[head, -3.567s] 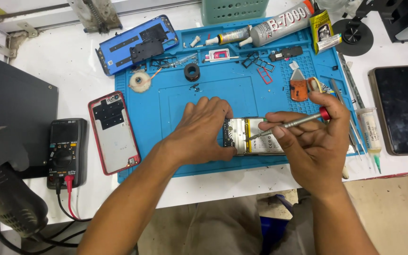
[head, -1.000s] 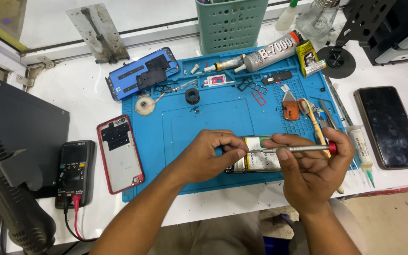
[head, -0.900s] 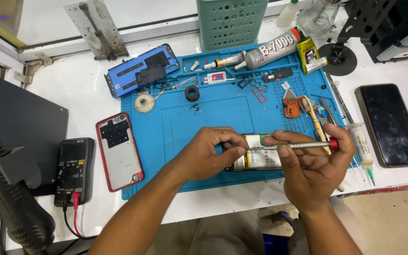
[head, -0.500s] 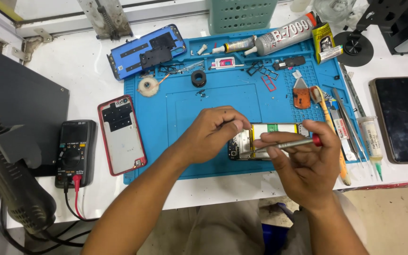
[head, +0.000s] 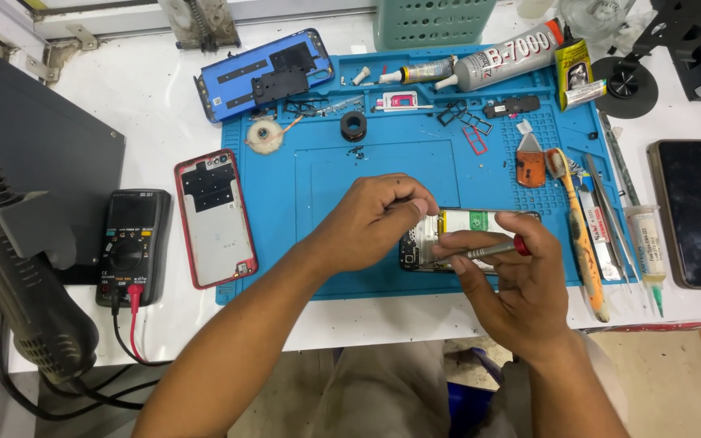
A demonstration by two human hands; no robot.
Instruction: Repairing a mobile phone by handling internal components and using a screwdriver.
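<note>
On the near part of a blue silicone repair mat lies an opened smartphone with its back removed and a yellow-and-white battery exposed, lying lengthwise across the mat just short of its front edge. The left hand covers the phone's left end, fingers curled down and pinched together on it. The right hand holds a slim metal screwdriver with a red end cap between thumb and fingertips, fingers closed around the shaft, which lies nearly level above the phone with its tip pointing left toward the other hand.

Just right of the phone rest a yellow-handled brush, metal tweezers and a small syringe-like tube. Farther back on the mat sit a black ring, a small roll of tape, loose small parts and a large grey glue tube. A blue phone frame leans over the mat's far left corner, and a red-rimmed phone back cover lies on the white table beside the mat's left edge. Left of that is a black multimeter with red and black leads, then a black hot-air gun. A dark-screened phone rests well right of the mat.
</note>
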